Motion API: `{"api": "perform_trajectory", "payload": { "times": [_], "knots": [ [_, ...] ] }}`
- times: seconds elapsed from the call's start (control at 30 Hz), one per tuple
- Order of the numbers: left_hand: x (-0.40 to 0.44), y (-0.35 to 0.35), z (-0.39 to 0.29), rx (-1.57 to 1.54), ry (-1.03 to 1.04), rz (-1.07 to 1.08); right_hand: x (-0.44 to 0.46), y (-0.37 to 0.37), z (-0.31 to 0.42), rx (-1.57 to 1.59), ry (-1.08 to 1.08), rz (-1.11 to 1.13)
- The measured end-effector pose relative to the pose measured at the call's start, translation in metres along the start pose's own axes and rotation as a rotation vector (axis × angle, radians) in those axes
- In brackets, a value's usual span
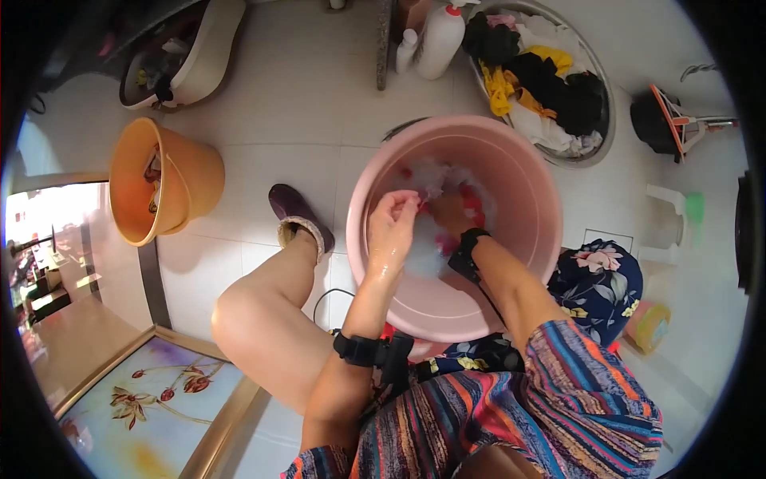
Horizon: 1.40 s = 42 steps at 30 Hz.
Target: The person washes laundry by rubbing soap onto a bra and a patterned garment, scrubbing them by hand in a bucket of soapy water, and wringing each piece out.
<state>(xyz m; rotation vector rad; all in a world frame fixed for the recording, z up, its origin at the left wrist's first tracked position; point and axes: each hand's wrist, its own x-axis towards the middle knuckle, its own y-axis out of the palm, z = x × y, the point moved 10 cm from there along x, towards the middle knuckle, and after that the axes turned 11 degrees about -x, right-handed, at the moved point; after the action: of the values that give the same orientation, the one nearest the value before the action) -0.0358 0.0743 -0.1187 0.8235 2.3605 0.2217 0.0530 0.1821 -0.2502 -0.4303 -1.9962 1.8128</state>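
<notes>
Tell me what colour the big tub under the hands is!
The tub is pink; the head view shows it best.

Hands (391,223) (451,214) close together, left curled

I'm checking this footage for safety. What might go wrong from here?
The black band by the right hand sits inside the pink basin, close to the sudsy water, so it might get soaked. Splashes over the rim could also make the tiled floor slippery near the dark purple shoe.
</notes>
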Motion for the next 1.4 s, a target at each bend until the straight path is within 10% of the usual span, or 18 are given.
{"api": "perform_trajectory", "payload": {
  "times": [0.17, 0.27, 0.33, 0.43, 0.53, 0.6, 0.87, 1.23, 1.33, 1.4],
  "knots": [
    [0.008, 0.011, 0.025, 0.119, 0.051, 0.075, -0.003, -0.022, 0.016, 0.434, -0.138, 0.660],
    [0.004, 0.012, 0.018, 0.400, 0.186, 0.046, 0.001, 0.001, -0.048, 0.086, 0.128, 0.689],
    [-0.001, 0.011, 0.019, 0.428, 0.213, -0.019, 0.008, -0.012, -0.041, 0.106, 0.018, 0.065],
    [0.027, -0.017, 0.093, 0.352, 0.016, -0.241, 0.013, -0.048, -0.019, 0.157, 0.059, 0.104],
    [-0.005, 0.009, 0.127, -0.367, -0.608, -0.191, -0.015, -0.064, -0.026, 1.413, 0.516, 0.103],
    [0.000, 0.031, 0.141, -0.516, -0.667, 0.018, -0.029, -0.149, -0.005, 0.577, 0.052, -0.150],
    [0.003, 0.012, 0.146, -0.512, -0.396, 0.024, -0.060, -0.218, 0.003, 1.097, 0.086, -0.032],
    [0.001, 0.018, 0.133, -0.563, -0.557, -0.078, -0.056, -0.231, -0.015, 1.397, 0.046, 0.079],
    [-0.051, 0.048, 0.026, -0.349, -0.166, 0.303, -0.045, -0.231, -0.031, 1.403, 0.142, 0.095],
    [-0.053, 0.051, 0.085, -0.846, -0.729, 0.152, -0.049, -0.229, -0.030, 1.227, 0.089, 0.082]
  ]
}}
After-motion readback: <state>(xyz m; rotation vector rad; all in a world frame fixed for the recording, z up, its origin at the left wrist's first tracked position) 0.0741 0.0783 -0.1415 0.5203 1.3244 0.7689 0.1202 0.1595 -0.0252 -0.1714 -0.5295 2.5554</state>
